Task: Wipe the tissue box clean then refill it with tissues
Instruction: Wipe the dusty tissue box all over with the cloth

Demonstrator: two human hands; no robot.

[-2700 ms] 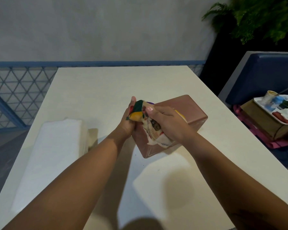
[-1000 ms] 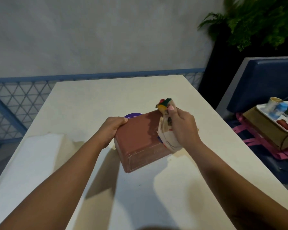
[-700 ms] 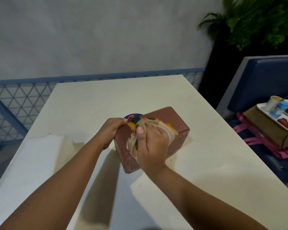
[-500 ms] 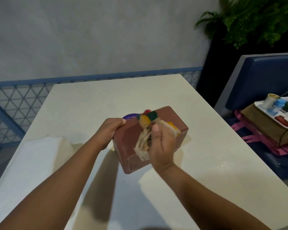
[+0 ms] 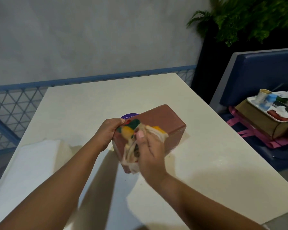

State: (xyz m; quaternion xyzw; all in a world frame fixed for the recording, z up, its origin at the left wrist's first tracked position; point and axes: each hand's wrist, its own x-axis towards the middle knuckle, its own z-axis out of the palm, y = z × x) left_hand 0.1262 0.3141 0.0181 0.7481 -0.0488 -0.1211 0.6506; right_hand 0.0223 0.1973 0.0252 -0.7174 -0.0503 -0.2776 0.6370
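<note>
On the pale surface (image 5: pixel 206 163), the left hand (image 5: pixel 108 131) grip curls round the reddish-brown tissue box (image 5: pixel 163 120); the right hand (image 5: pixel 150 151) grip pinches a colourful cloth rag (image 5: pixel 130 131) on it. Beside it, the white tissue stack (image 5: pixel 28 163) is not in yet.

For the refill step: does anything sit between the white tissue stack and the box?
Nothing visible on the table does. Only the left hand, gripping the left end of the tissue box, crosses the gap toward the tissue stack. The right hand presses the cloth on the box.
</note>
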